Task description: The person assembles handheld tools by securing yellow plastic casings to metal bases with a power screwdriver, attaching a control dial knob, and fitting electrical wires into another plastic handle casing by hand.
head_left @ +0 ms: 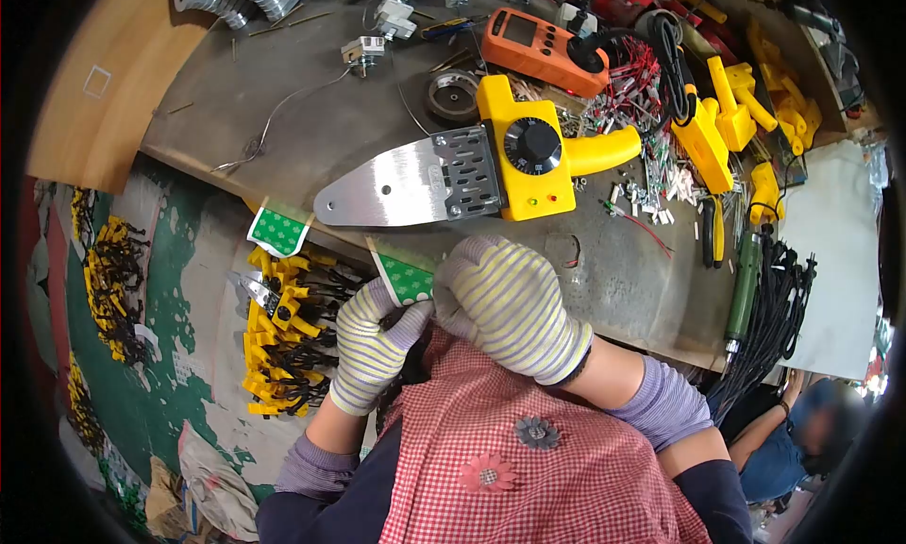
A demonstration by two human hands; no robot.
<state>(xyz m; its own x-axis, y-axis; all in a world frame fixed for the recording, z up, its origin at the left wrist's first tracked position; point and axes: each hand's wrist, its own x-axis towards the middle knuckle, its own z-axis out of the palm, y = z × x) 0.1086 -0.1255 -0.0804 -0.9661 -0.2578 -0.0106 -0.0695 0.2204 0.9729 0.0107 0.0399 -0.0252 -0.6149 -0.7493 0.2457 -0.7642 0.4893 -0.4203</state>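
Note:
In front of my chest, a green sticker (408, 278) with a pale pattern and a white edge is pinched in my left hand (373, 344), between thumb and fingers. My right hand (505, 303) is curled over the sticker's right end, its fingertips mostly hidden. Both hands wear striped knit gloves. Just beyond them on the bench lies a yellow pipe welder (538, 171) with a black dial and a pointed metal heating plate (401, 187) facing left. A second green sticker (280, 231) hangs at the bench edge.
An orange meter (543, 53) lies behind the welder, near a metal ring (453, 93). Loose wires and small parts (651, 167) cover the right side, with yellow housings (741, 105) and a green screwdriver (744, 289). Several yellow tools (274, 336) are piled below left. Another person sits at lower right.

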